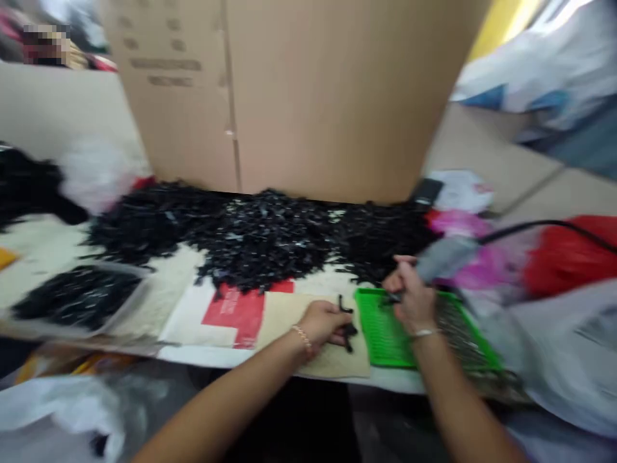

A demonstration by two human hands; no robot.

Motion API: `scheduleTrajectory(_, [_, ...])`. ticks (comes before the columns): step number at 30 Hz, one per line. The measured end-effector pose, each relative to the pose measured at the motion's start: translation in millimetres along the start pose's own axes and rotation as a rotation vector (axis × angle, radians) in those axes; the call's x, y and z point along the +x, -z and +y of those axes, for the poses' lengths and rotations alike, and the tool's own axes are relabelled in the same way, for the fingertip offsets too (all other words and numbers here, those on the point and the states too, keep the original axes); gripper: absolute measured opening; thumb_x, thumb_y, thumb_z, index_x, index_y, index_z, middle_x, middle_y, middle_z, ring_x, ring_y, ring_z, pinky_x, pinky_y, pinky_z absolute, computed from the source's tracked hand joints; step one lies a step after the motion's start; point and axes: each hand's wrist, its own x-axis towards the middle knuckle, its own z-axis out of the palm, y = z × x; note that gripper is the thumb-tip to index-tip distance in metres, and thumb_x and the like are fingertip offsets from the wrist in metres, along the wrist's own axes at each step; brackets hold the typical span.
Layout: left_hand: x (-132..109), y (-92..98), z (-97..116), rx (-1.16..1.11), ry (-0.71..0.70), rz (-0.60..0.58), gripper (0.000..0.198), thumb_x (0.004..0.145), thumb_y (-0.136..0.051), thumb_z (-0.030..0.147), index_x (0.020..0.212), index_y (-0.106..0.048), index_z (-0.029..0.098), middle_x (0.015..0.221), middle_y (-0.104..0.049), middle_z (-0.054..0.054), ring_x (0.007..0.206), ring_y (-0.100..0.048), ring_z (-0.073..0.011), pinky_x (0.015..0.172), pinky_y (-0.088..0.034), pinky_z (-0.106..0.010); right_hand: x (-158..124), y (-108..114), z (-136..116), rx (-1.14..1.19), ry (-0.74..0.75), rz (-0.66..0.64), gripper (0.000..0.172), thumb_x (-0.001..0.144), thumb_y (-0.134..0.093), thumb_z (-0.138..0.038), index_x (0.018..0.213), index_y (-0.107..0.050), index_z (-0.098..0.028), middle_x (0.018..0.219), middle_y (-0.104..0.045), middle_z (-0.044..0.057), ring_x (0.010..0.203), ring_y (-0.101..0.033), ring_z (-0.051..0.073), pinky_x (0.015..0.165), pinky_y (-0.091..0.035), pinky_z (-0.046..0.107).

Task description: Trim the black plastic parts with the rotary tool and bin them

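Observation:
My left hand is closed on a small black plastic part, whose ends stick out above and below the fingers. It is just over a tan sheet at the front of the table. My right hand grips a grey corded power screwdriver, tilted with its tip pointing left and down. The tip is above a green tray, where small metal pieces, apparently screws, lie in the right part. Blur hides the finer detail of the part and the tip.
Heaps of black plastic parts spread along the back, before a large cardboard box. A clear tub of black pieces stands at left. The black cord runs off right above a red bag and a whitish plastic bag.

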Motion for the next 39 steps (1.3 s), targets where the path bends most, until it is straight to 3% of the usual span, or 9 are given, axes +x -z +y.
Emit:
scheduleTrajectory(18, [-11.3,-1.3,3.5,0.045,0.005,-0.016,0.028,0.064,-0.080,0.024,0.064,-0.054,0.012,0.063,-0.066,-0.004,0.054,-0.063,-0.0130,0.049,-0.053,-0.022,-10.8,13.6,13.4,-0.002,0.007,-0.210,0.024,0.078,-0.070,-0.037,0.089,-0.061,-0.018,0.048,-0.039,-0.008,0.040,-0.034,0.009,0.042,-0.032,0.021])
scheduleTrajectory(35, [-11.3,-1.5,2.7,0.048,0.014,-0.030,0.025,0.068,-0.078,0.023,0.066,-0.056,0.012,0.063,-0.067,-0.005,0.052,-0.063,-0.0125,0.051,-0.054,-0.023,-10.5,16.9,19.8,-0.064,0.010,-0.249,0.024,0.078,-0.069,-0.038,0.083,-0.058,-0.018,0.048,-0.039,-0.008,0.041,-0.035,0.009,0.042,-0.030,0.022])
scheduleTrajectory(39, [-9.2,-0.3,0.6,0.029,0.009,-0.033,0.027,0.067,-0.079,0.025,0.066,-0.055,0.013,0.062,-0.067,-0.005,0.054,-0.064,-0.0140,0.052,-0.056,-0.026,-10.2,15.8,18.1,-0.075,0.026,-0.232,0.025,0.078,-0.069,-0.038,0.091,-0.061,-0.018,0.048,-0.040,-0.008,0.042,-0.036,0.010,0.044,-0.031,0.023])
